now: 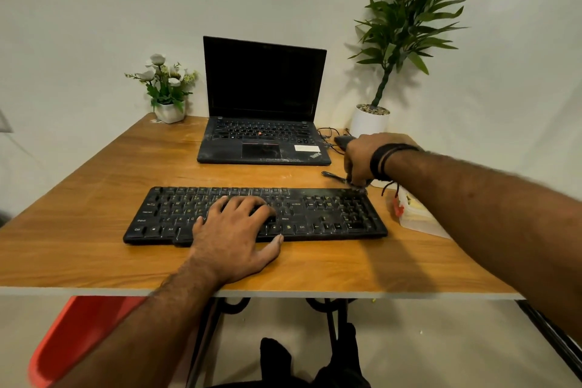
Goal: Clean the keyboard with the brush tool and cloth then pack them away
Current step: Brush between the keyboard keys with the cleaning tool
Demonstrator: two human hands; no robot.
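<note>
head: left hand (234, 230) flat on keyboard (315, 214)

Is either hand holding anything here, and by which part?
The right hand grips a thin dark tool, likely the brush, at its near end. The left hand rests flat on the keyboard.

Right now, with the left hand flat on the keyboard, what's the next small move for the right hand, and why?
Probably draw the brush tool across the dusty right end of the keyboard. The right hand grips it at the keyboard's far right corner, tip already beside the keys, and the left hand presses the keyboard steady.
</note>
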